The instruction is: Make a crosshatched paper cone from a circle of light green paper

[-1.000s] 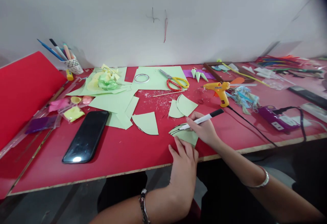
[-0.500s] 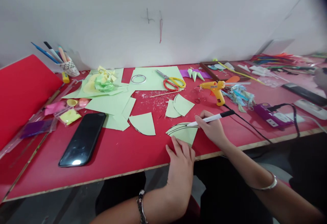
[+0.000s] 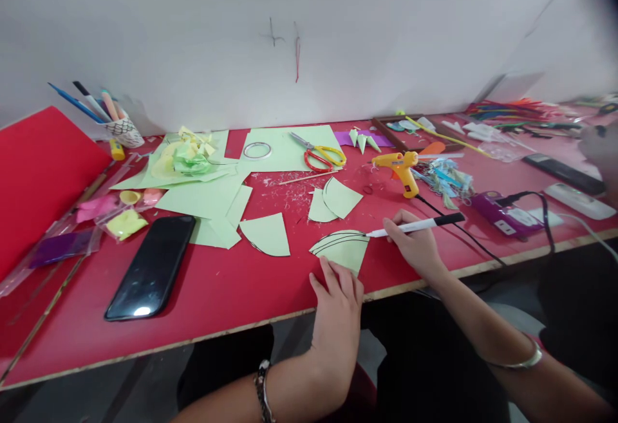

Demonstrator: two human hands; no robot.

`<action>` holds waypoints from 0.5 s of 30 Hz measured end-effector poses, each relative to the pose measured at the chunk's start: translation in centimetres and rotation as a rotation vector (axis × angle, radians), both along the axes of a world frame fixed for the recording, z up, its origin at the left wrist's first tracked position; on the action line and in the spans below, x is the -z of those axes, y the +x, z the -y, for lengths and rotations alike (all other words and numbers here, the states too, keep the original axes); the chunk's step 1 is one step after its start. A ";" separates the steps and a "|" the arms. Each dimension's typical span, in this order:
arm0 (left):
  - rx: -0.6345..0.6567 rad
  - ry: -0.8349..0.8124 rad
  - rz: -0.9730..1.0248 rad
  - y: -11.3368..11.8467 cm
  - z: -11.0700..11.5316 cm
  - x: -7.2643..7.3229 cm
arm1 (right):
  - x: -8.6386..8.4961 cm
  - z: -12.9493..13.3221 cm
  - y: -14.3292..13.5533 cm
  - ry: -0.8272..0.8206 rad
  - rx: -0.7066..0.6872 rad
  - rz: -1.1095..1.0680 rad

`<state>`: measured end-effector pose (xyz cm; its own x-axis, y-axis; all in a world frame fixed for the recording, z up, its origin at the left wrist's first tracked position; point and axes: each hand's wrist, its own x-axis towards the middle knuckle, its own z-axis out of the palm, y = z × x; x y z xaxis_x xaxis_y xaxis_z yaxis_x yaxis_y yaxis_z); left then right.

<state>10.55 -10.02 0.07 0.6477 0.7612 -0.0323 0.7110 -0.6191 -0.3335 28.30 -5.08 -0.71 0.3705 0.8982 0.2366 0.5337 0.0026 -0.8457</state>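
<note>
My right hand [image 3: 416, 246] grips a white marker [image 3: 410, 226] with a black end, its tip at the right edge of a pale green paper wedge [image 3: 345, 249]. Curved black lines run along the wedge's arc. My left hand [image 3: 338, 294] lies with fingers stretched over the lower part of that wedge, pressing it on the red table [image 3: 232, 300]. To its left is another green wedge [image 3: 268, 234] with a black line on its curved edge. Two more wedges [image 3: 344, 197] overlap just behind.
Scissors [image 3: 318, 154], a silver ring [image 3: 257, 150] and green sheets [image 3: 203, 194] lie toward the wall. A yellow glue gun [image 3: 398, 169] and purple power socket [image 3: 506, 214] stand right, with a cord. A phone [image 3: 152, 268] and pen cup [image 3: 124, 132] are left. Another person's hand [image 3: 599, 149] shows far right.
The marker has moved right along the wedge to its right edge, and the drawn line reaches further. My left hand stays on the paper. The view has shifted slightly.
</note>
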 end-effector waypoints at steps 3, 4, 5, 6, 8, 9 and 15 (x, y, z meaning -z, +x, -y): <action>-0.003 0.011 -0.006 -0.1 0.0 -0.1 | 0.0 0.3 0.2 -0.005 0.009 0.010; -0.003 0.014 -0.006 -0.1 0.0 -0.1 | 0.0 0.3 0.3 -0.003 0.012 0.014; -0.004 0.015 -0.003 -0.1 0.0 -0.1 | 0.0 0.4 0.4 0.000 0.014 0.019; -0.002 0.014 0.004 -0.1 0.1 0.0 | 0.0 0.5 0.5 0.004 0.017 0.021; -0.002 0.009 0.030 -0.1 0.1 0.1 | 0.2 0.6 0.8 0.009 0.043 0.003; -0.004 0.006 0.048 -0.1 0.2 0.2 | 0.2 0.7 0.9 0.018 0.072 -0.025; -0.018 -0.001 0.113 -0.3 0.3 0.8 | -0.4 1.1 -0.5 0.092 0.087 -0.236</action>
